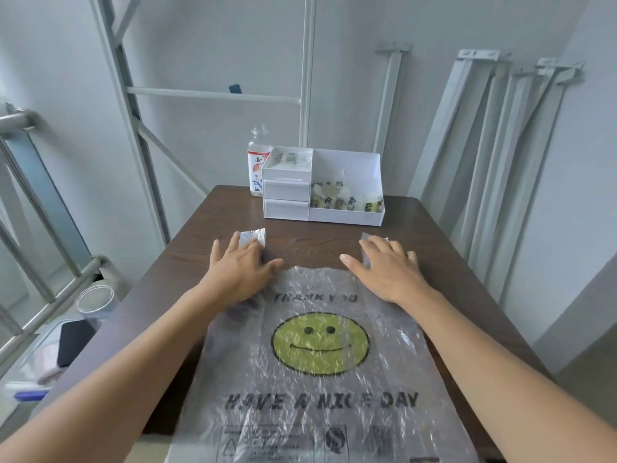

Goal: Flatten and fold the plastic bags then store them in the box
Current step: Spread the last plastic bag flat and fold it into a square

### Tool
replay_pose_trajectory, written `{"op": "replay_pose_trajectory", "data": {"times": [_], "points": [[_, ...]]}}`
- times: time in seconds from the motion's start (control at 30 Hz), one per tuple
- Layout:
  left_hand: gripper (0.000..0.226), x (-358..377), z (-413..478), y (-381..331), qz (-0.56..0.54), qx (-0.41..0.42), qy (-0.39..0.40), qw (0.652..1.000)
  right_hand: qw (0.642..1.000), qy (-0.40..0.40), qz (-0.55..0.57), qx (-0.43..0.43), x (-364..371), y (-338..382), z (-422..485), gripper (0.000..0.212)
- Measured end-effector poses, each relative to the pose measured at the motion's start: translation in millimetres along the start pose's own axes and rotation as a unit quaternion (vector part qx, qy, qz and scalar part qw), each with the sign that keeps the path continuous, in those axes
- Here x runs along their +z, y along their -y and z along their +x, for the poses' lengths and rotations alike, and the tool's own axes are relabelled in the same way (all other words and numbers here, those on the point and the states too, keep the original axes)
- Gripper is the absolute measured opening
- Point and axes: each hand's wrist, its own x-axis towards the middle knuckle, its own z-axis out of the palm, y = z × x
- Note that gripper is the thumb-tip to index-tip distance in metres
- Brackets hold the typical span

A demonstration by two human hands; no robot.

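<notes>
The counter is carrying the whole job, and the bag is lying face up across most of its near half, smiley print showing. The bag's bottom end seems to be hanging over the counter's near edge. Wrinkles are running all over the film.

Both hands are lying flat on the bag's top end, fingers straight and gripping nothing. The left hand is pressing down the left handle. The right hand is pressing down the right handle.

This is looking like the flattening step, with folding not yet begun. Doing it well probably means sweeping the palms from the bag's middle out toward its edges, pushing trapped air out through the open top. One hand pinning while the other strokes should be stopping the slick film from sliding. Both handles want to be lying straight and parallel before any fold.

Beyond the bag's top, well apart from it, the box is standing, with folded bags already sitting in its open right compartment. A bottle is standing just behind the box's left corner. Off the bag's left side, below the counter, a clear jar is sitting.

Nothing is lying between bag and box, so the path looks free.
</notes>
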Motion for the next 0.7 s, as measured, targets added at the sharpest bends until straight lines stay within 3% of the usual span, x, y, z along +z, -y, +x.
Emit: {"op": "replay_pose_trajectory", "data": {"times": [0.1,0.23,0.33,0.53,0.7], "points": [[0.059,-18.8,7.8,16.4,-0.032,0.041,-0.018,0.998,0.996,-0.067,0.005,-0.059,-8.2,-25.0,4.5,0.076],[0.091,-38.0,11.4,45.7,-0.107,0.092,0.053,0.989,0.99,-0.044,0.037,-0.127,-10.4,-57.0,11.5,0.067],[0.113,-29.4,21.1,64.6,-0.035,0.156,0.064,0.985,0.985,-0.034,0.03,-0.167,-5.6,-67.1,19.0,0.079],[0.117,-23.2,34.5,78.4,0.025,0.189,0.108,0.976,0.978,0.069,-0.008,-0.195,0.4,-67.0,28.9,0.106],[0.129,-23.7,41.0,80.2,0.066,0.192,0.118,0.972,0.978,0.099,-0.051,-0.177,-1.6,-69.0,41.0,0.104]]}}
